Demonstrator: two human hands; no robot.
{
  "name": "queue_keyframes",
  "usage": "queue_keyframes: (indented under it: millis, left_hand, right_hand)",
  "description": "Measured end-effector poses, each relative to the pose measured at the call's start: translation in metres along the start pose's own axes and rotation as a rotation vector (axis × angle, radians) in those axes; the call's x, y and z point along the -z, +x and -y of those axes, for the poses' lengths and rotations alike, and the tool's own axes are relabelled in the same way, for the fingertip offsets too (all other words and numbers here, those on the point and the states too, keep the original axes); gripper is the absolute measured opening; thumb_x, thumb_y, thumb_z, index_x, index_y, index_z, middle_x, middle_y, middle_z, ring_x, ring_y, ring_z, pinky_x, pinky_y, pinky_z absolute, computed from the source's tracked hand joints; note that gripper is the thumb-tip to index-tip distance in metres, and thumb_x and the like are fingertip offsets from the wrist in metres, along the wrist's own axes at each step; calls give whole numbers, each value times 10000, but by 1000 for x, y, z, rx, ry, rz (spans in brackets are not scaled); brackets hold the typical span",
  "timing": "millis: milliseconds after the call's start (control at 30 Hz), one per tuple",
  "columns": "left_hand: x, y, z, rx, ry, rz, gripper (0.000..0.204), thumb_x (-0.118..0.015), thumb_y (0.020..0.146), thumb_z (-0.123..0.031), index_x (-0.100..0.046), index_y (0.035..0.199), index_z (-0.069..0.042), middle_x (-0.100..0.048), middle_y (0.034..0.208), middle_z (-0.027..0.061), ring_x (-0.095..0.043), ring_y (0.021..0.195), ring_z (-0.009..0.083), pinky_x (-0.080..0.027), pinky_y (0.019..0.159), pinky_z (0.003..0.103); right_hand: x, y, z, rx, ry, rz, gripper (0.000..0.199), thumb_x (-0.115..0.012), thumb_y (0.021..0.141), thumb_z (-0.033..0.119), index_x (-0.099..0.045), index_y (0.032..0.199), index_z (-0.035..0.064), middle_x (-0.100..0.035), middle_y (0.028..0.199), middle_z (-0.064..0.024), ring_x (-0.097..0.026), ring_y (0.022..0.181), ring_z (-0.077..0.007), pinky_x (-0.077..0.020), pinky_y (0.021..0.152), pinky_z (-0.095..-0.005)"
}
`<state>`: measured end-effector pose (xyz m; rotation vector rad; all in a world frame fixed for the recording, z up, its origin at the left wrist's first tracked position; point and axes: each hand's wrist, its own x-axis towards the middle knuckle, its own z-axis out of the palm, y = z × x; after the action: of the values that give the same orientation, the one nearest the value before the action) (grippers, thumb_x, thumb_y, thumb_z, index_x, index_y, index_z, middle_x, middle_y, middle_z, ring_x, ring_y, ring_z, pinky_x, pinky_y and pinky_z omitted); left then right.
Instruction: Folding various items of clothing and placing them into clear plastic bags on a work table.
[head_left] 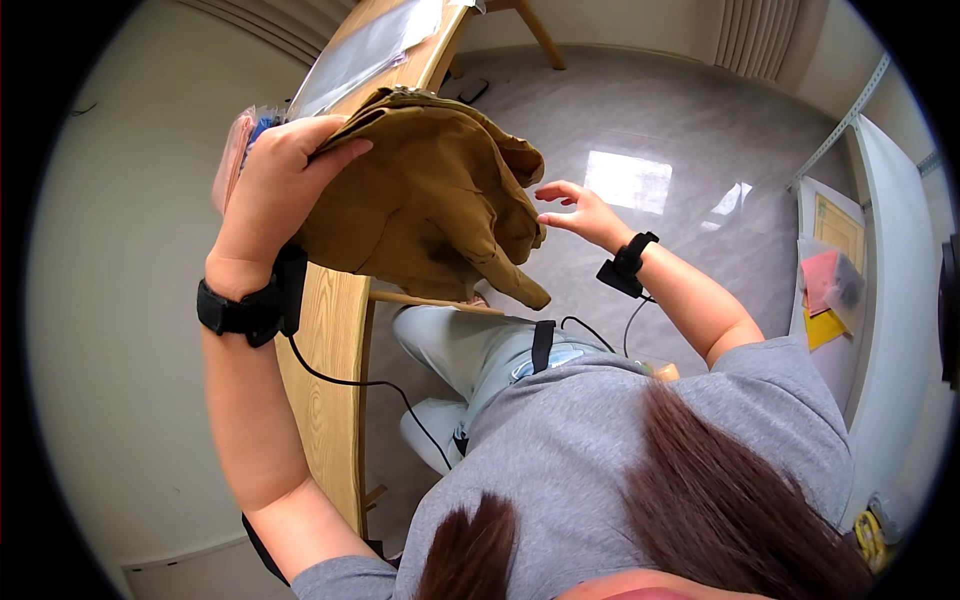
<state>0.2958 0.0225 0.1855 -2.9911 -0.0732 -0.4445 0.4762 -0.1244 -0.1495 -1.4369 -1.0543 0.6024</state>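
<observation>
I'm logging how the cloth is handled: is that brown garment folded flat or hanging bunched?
Bunched, not folded flat: the brown garment hangs in loose creases from the left hand; the right hand is open beside it.

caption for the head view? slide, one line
Left hand lifts a folded tan garment above a wooden table; right hand open beside it, fingers spread.

The left hand [275, 185] is raised, forearm upright, fingers clamped closed in a grip. The right hand [580, 212] hovers to its right, fingers spread and empty, elbow bent.
</observation>
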Motion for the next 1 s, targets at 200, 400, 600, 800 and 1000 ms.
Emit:
queue_keyframes:
  millis: [200,400,600,800,1000]
  left_hand:
    - [12,5,2,67,-113,15,195,-634,845,-190,-594,800,-4,-507,626,152,-436,603,299,-396,663,308]
    - [10,-7,21,219,-5,36,190,-623,850,-134,-558,827,43,-521,706,186,-398,617,308,-407,641,339]
    - [14,-5,11,183,-70,92,150,-635,830,-86,-588,879,48,-551,741,178,-462,629,286,-432,625,314]
    - [21,-8,-12,7,-59,53,156,-641,780,10,-607,927,49,-555,735,130,-501,621,256,-442,616,302]
    - [39,-12,-24,-30,-36,54,270,-589,687,89,-612,950,34,-494,688,110,-482,580,245,-424,551,299]
  right_hand:
    - [-16,6,3,59,-32,-180,302,-647,798,165,-571,1060,35,-634,955,-115,-601,886,-227,-462,806,-333]
    - [-4,-13,32,238,41,-561,95,-567,898,89,-564,984,50,-616,740,-115,-578,617,-195,-468,594,-282]
    - [24,-19,1,159,-95,-380,115,-600,859,100,-629,949,35,-660,848,-123,-625,712,-241,-494,652,-303]
    - [22,-14,-28,60,-250,-329,134,-599,806,94,-660,922,66,-640,980,-94,-600,894,-258,-487,764,-335]
    - [5,1,-50,286,-407,-349,128,-608,779,90,-659,894,66,-597,1180,-59,-516,1131,-254,-406,964,-406]
